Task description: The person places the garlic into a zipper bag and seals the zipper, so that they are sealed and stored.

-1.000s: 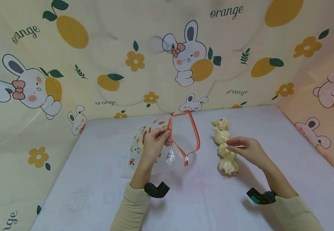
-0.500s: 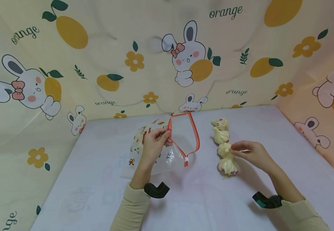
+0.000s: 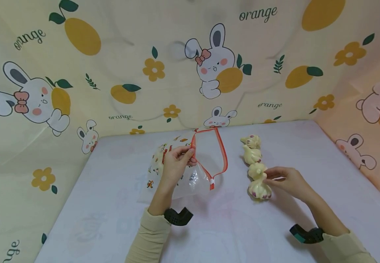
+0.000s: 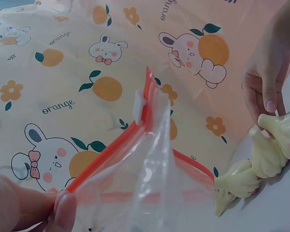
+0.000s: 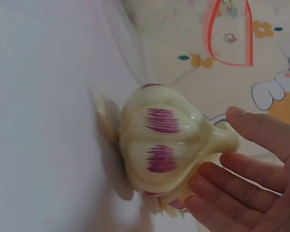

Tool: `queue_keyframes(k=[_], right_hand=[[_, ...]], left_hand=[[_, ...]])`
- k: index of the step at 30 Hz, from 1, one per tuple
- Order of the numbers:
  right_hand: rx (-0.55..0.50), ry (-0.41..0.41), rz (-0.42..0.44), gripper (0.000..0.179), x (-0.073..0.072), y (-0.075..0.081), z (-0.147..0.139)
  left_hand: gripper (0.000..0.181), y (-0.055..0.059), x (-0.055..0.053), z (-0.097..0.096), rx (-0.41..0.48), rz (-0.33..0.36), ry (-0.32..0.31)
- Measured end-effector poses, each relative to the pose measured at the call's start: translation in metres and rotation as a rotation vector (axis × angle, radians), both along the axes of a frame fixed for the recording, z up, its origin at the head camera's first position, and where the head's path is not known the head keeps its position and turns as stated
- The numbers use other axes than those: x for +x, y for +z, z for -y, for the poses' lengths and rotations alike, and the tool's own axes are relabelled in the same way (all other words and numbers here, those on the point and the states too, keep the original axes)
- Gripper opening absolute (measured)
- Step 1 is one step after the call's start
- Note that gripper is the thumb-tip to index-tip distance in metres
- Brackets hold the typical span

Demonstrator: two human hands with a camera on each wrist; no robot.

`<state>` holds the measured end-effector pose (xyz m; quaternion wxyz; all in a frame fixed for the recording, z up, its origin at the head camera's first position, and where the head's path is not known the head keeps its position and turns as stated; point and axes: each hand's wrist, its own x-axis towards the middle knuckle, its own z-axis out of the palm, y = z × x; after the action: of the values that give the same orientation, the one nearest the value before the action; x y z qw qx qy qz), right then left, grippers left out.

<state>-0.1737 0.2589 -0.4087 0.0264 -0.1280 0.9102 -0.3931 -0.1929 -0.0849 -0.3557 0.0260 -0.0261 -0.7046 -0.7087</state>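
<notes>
My left hand (image 3: 176,162) pinches the red zip rim of a clear plastic bag (image 3: 194,179) printed with small pictures. The bag's mouth stands open toward the right, and a white slider (image 4: 140,107) sits at the near corner of the rim. Several garlic bulbs lie in a row to the right of the bag. At the near end, a pale garlic bulb (image 5: 157,137) with purple streaks has its stem pointing up. My right hand (image 3: 288,182) is at that stem, thumb and fingers spread on either side of it. Whether they touch it I cannot tell.
The other garlic bulbs (image 3: 252,155) extend away toward the back of the white table (image 3: 111,219). A patterned cloth wall (image 3: 177,73) rises behind the table, with another cloth side at the right. Each wrist wears a black device (image 3: 178,216).
My right hand has moved from the middle of the garlic row toward me, down to the nearest bulb's stem. My left hand and the bag have stayed still.
</notes>
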Motion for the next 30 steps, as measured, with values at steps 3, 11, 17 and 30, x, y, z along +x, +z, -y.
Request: queue_keyframes(k=[3, 11, 17, 30], right_hand=[[-0.001, -0.009, 0.004, 0.034, 0.001, -0.003, 0.001], [0.016, -0.014, 0.013, 0.037, 0.003, -0.008, 0.001], [-0.002, 0.004, 0.016, 0.037, 0.005, -0.011, 0.003], [-0.021, 0.015, 0.032, 0.045, 0.006, -0.017, 0.007]], left_hand=[[0.021, 0.001, 0.001, 0.0, -0.002, 0.001, 0.001], [0.021, 0.001, 0.001, -0.001, -0.01, -0.002, -0.001], [0.021, 0.001, 0.001, -0.001, -0.014, -0.003, 0.002], [0.02, 0.0, -0.001, 0.0, -0.013, 0.003, 0.004]])
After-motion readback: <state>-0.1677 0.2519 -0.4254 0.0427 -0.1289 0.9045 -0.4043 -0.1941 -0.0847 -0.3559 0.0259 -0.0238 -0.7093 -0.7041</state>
